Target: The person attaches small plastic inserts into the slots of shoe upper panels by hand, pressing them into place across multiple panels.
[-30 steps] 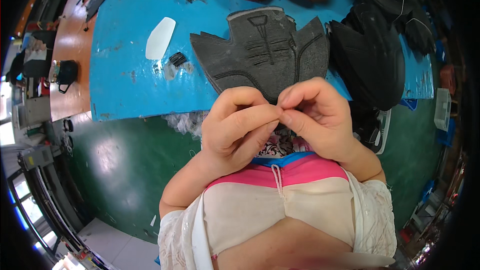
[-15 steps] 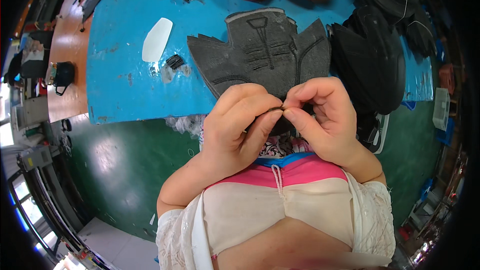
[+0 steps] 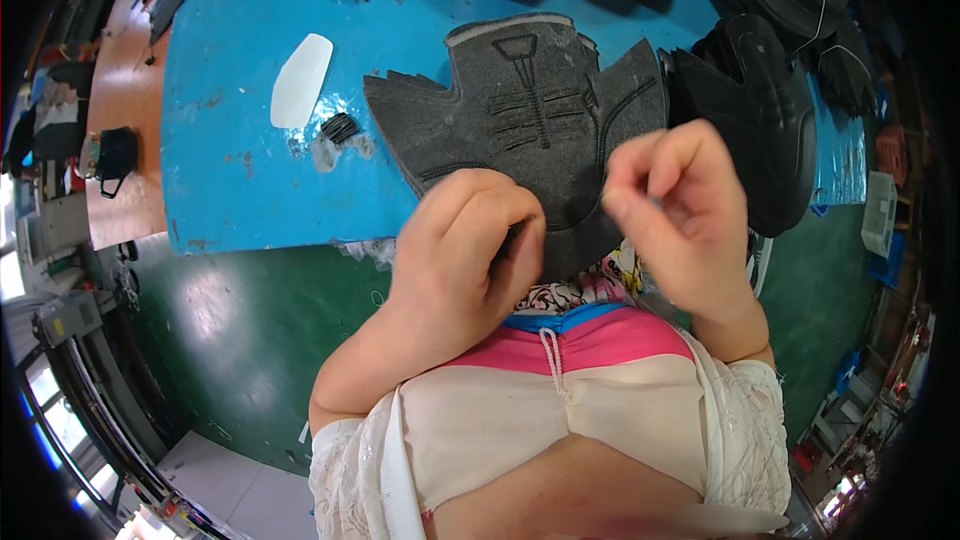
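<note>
Stitched dark-grey pieces (image 3: 525,120) on blue counter (image 3: 235,190)
Left hand (image 3: 465,240) curled, right hand (image 3: 685,210) apart, nearly pinched; whether either holds anything, cannot tell

Dark grey stack of cut-outs (image 3: 545,120) lies flat on the counter (image 3: 230,190), rounded end out past the near edge. Pointed wings left and right, layers fanned at the left tip. Top face: trapezoid outline, vertical seam line, short crosswise rows, pale far rim.
</note>
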A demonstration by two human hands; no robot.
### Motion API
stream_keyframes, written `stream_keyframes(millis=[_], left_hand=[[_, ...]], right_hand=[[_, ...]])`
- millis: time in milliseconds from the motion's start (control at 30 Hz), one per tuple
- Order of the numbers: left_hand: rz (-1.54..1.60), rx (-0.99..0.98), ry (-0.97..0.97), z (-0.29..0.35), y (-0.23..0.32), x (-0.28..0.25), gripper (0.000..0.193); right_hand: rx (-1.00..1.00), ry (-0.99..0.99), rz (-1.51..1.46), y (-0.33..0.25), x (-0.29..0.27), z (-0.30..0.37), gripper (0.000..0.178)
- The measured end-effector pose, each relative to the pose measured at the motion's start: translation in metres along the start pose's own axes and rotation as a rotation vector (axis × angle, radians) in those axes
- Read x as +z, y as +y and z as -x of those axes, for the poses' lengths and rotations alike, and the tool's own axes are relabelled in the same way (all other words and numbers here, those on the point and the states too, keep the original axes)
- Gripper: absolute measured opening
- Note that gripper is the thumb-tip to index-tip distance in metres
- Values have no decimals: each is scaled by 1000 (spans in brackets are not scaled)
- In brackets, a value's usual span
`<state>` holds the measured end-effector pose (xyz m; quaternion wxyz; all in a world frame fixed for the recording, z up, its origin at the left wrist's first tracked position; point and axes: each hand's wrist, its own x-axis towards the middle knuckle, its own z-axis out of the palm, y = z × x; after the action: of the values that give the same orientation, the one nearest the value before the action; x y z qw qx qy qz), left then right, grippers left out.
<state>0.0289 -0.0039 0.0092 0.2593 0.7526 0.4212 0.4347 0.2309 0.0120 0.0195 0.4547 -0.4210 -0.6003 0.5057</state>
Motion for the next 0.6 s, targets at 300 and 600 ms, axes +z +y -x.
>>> stream_keyframes(millis=[300,600], left_hand=[[-306,154,-99,-3,-8,5,29],[-453,212,-250,-21,-1,11,27]], right_hand=[[-358,-53,671,13,-4,-34,21],[-377,-133,764,8,-8,-39,18]])
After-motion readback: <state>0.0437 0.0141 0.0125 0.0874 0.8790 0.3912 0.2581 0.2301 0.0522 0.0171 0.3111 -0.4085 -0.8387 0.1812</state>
